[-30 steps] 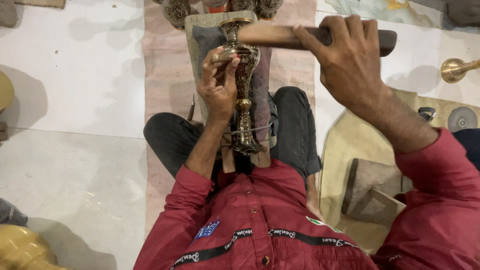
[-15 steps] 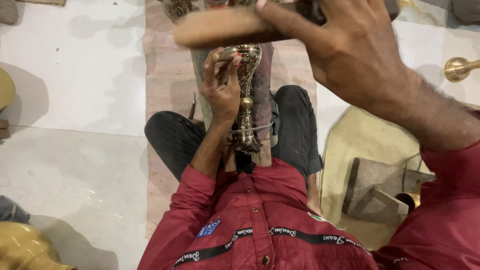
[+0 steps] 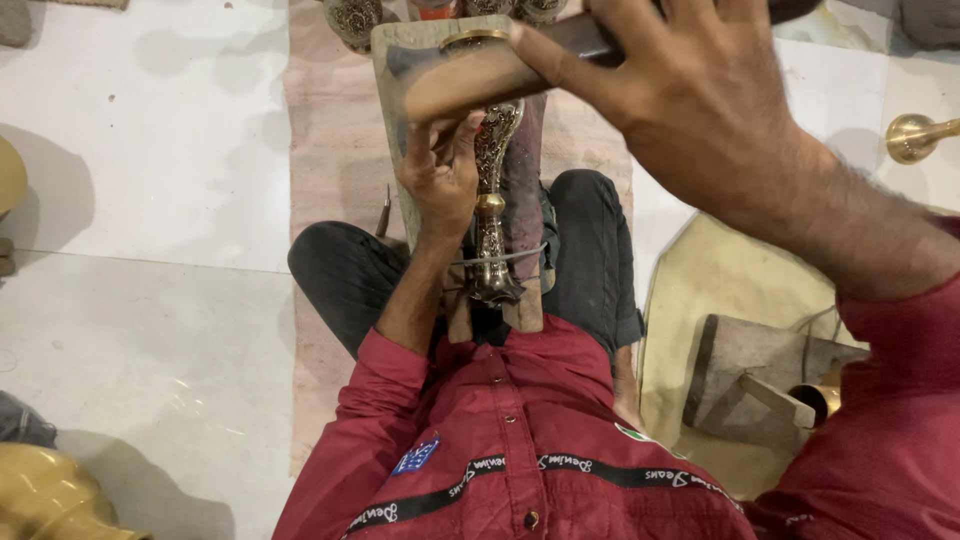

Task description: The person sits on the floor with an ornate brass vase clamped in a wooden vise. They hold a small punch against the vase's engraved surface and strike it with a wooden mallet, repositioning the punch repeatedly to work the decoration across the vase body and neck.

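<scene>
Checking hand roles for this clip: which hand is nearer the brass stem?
Left. The left hand touches the brass stem at its upper part; the right hand is raised above it, gripping a wooden mallet.

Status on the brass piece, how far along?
Done: the brass stem already shows dense engraved pattern and lies strapped to the wooden board. In hand: left hand steadies it, right hand raises a wooden mallet. How much engraving remains cannot be told.
</scene>
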